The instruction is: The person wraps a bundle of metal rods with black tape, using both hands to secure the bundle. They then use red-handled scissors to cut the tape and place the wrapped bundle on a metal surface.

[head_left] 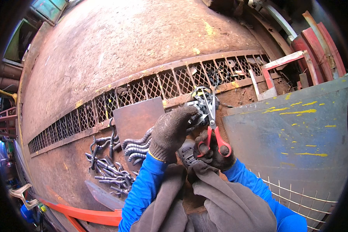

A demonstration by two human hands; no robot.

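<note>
A cutting step is judged to be in hand. Red-handled scissors (pixel 212 123) are grasped by the gloved right hand (pixel 220 161), its fingers set in the handle loops, and the blades are held parted over a bundle of pale and dark strips (pixel 201 105). The strips are seen at the near edge of the floor (pixel 62 170) grating (pixel 173 101), between the right edge of a flat metal plate (pixel 139 112) and the left edge of a large metal sheet (pixel 255 125). The fingers of the gloved left hand (pixel 168 129) are curled and appear to be closed on the strips, though their tips are partly hidden. Whether a strip already lies between the blades cannot be told. For the next move, the chosen strip would need to be kept taut by the left hand, the blades lined up clear of the glove, and the handles squeezed evenly. Bent metal tubes (pixel 136 147) are left untended beside the left wrist, overlapping the plate's near edge.
</note>
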